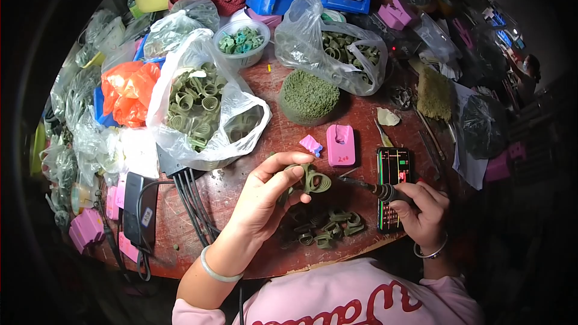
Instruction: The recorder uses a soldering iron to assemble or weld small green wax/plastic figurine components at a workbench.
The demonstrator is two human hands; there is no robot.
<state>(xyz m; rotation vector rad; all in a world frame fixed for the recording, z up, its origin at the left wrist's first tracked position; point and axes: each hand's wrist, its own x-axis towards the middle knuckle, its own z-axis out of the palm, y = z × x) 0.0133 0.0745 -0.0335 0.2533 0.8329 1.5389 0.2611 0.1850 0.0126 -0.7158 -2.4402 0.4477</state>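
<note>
My left hand (pixel 265 189), a pale bangle on its wrist, pinches an olive-green wax ring piece (pixel 316 182) above the table. Its coiled loops stick out past my fingertips on the right. In my right hand (pixel 424 212) is a black-handled wax pen (pixel 386 192), shaped like a soldering iron. The pen's thin metal tip points left toward the ring piece, with a small gap between them. Below both hands lies a loose pile of similar green wax pieces (pixel 331 227). A phone (pixel 394 165) with a lit screen lies partly beneath the pen and my right hand.
A pink block (pixel 341 153) and a round green granular mound (pixel 309 99) stand beyond my hands. Clear bags (pixel 162 99) (pixel 295 39) hold more green pieces. Black cables (pixel 191 204) cross the table at left, beside a black box (pixel 137 204). Blue bins (pixel 355 3) stand behind.
</note>
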